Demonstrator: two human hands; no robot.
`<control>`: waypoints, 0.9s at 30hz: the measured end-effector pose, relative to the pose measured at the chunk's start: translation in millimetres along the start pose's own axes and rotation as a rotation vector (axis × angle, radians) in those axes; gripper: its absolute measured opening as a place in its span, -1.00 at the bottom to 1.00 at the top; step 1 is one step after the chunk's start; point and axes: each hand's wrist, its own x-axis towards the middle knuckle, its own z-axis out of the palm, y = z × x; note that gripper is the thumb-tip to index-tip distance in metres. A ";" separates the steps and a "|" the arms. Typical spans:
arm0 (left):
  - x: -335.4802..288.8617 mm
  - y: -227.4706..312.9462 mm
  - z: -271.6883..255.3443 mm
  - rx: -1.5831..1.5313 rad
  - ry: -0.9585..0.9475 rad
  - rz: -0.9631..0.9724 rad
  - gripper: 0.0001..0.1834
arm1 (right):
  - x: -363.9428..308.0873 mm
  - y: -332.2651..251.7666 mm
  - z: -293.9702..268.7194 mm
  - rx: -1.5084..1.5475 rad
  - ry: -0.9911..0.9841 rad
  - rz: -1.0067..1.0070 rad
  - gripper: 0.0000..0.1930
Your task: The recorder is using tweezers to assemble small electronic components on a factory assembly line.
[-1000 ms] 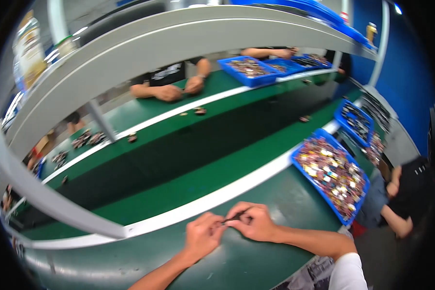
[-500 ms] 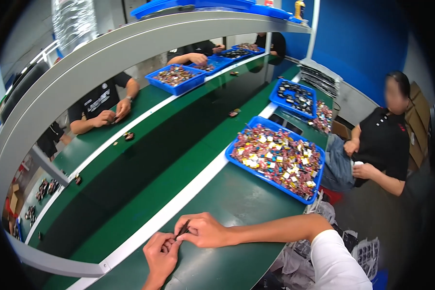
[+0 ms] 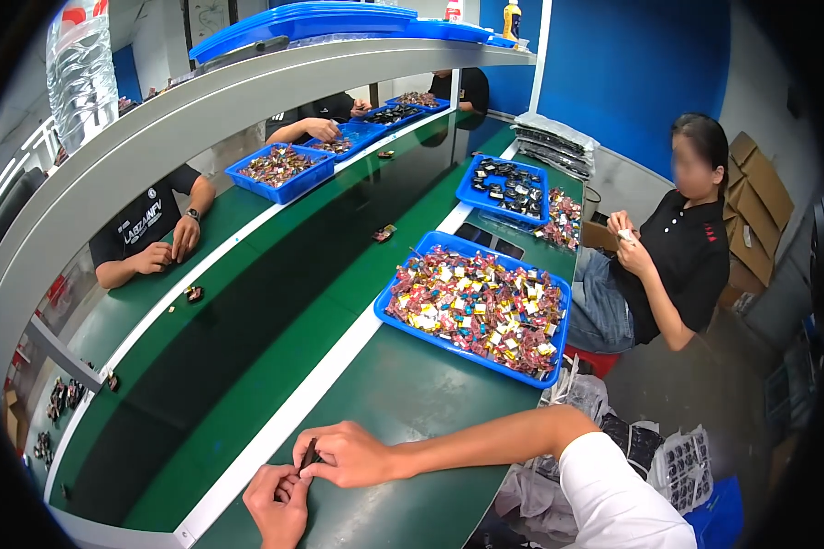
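Down at the near edge of the green table point(image 3: 403, 403), the right hand point(image 3: 352, 455) pinches a small dark piece point(image 3: 308, 454) between thumb and fingertips, and the left hand point(image 3: 279, 501) closes on its lower end from beneath, both hands touching. Just beyond sits a blue tray point(image 3: 471, 346) heaped with small colourful parts. A dark conveyor belt point(image 3: 275, 302) runs alongside, with seated people working on both sides.

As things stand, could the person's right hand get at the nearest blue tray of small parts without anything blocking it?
Probably yes. The right hand is pinching a small dark part with the left hand, and only bare green table lies between it and the blue tray, so the way looks free.
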 end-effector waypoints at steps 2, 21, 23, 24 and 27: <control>1.0 -1.8 2.5 -0.012 -0.006 0.005 -0.85 | -0.4 -1.0 -2.9 -0.011 -0.027 0.045 -0.89; 1.3 1.6 1.6 0.013 0.007 0.040 -0.83 | -0.6 -1.0 -2.6 -0.026 -0.030 0.040 -0.88; 0.6 -0.1 1.6 0.018 0.006 0.032 -0.83 | -0.9 0.4 -1.1 -0.009 -0.003 0.020 -0.89; 0.0 -1.6 1.7 0.022 0.005 0.024 -0.84 | -0.6 0.4 -0.3 -0.006 -0.006 0.019 -0.89; -0.5 -12.3 6.0 0.006 0.048 0.006 -0.83 | 0.9 0.1 0.5 0.000 -0.035 0.030 -0.90</control>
